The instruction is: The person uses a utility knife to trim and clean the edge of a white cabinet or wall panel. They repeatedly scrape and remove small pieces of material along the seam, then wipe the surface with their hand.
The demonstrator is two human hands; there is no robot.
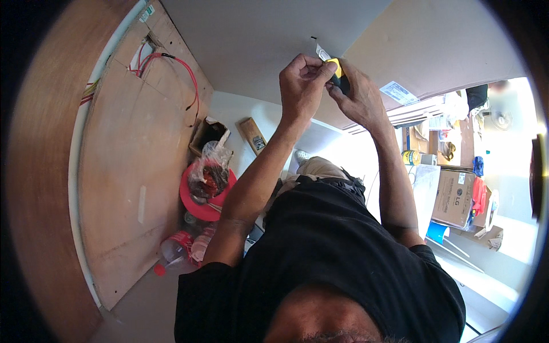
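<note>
Smooth grey panel (251, 46) meets a broad tan sheet (446, 40) along a slanting edge. Yellow-and-black tape measure (337, 68) sits before the panel, near that edge, short silver-white metal blade (322, 52) out. Right hand (364, 100) wraps the case; left hand (304, 86) is curled closed, thumb against it. Judgement: keep blade straight, hook square, grip steady. Right fingertips partly hidden; blade markings illegible; hook contact with panel cannot be told.

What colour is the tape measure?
The tape measure has a yellow and black case, shown best in the head view.
</note>
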